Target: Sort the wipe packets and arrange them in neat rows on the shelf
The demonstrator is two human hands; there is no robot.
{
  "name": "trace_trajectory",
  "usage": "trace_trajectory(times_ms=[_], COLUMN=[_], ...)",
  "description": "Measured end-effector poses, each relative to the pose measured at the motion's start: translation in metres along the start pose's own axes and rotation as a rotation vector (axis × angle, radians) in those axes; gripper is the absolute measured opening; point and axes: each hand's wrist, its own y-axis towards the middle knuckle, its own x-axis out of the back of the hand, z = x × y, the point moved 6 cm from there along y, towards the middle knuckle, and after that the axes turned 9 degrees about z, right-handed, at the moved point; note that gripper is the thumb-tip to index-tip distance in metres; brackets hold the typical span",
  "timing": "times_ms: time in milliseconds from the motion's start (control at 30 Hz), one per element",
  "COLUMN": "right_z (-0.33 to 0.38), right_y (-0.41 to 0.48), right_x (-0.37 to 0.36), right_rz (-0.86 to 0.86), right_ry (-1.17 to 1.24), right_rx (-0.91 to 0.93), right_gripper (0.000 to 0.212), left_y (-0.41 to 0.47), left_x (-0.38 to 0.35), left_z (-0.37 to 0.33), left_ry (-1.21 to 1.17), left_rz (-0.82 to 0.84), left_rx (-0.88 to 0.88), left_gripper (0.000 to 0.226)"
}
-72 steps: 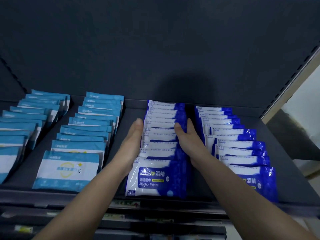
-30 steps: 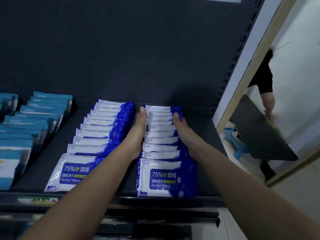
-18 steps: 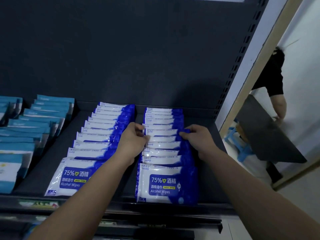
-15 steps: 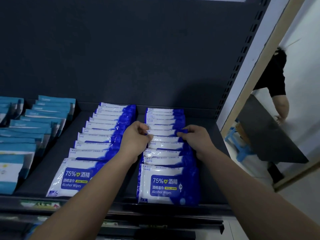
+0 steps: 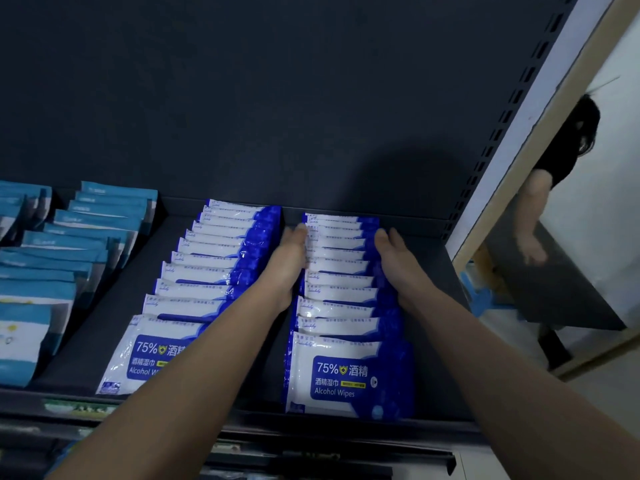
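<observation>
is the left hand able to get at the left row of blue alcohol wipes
Likely yes: the left hand lies open in the gap beside the left row of alcohol wipes, gripping nothing, nothing between them.

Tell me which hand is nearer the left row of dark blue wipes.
Left. The left hand lies in the gap beside the left row; the right hand is on the far side of the right row, which lies between.

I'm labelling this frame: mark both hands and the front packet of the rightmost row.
left hand (image 5: pixel 287 265): head view, back of the hand.
right hand (image 5: pixel 398 268): head view, back of the hand.
front packet (image 5: pixel 341 379): head view, blue printed label.
</observation>
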Motion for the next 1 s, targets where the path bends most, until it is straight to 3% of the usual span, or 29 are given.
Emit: trace_trajectory(times_ms=[133,267,333,400,500,633,733,833,967,1000], right_z=[0.001,0.015,0.020,0.013,-0.001,-0.007,-0.007,-0.009,-0.004,0.000], right_y=[-0.001,-0.025,-0.037,-0.050,-0.064,-0.067,-0.072,-0.075,-0.078,-0.080], right_x=[-0.006,0.001,0.001,-0.006,-0.006,-0.011,-0.011,-0.010,-0.005,-0.005], right_rz=[0.047,0.031,0.145,0.378,0.527,0.513,0.494,0.485,0.425,0.394], right_ry=[-0.137,-0.221,-0.428,-0.756,-1.156,-1.148,-1.132,-1.182,-1.213,-1.224], right_rx=[0.024,0.179,0.191,0.118,0.079,0.131,0.166,0.182,0.193,0.215], right_gripper=[0.063,0.072,0.085,0.115,0.140,0.133,0.125,0.123,0.116,0.111], left_y=[0.001,-0.018,-0.036,-0.055,-0.075,-0.084,-0.087,-0.095,-0.114,-0.121], left_x=[-0.005,-0.002,-0.001,-0.001,-0.005,-0.015,-0.018,-0.022,-0.026,-0.025], left_z=[-0.002,-0.010,-0.012,-0.002,0.020,0.030,0.026,0.022,0.000,-0.008], left_ry=[0.023,0.131,0.225,0.280,0.241,0.124,0.087,0.279,0.528,0.587], left_rz=[0.058,0.090,0.124,0.144,0.127,0.065,-0.029,-0.109,-0.135,-0.162], left_rx=[0.023,-0.024,-0.078,-0.086,-0.080,-0.082,-0.136,-0.193,-0.269,-0.296], left_gripper=[0.061,0.086,0.073,0.053,0.071,0.088,0.069,0.047,0.030,0.035])
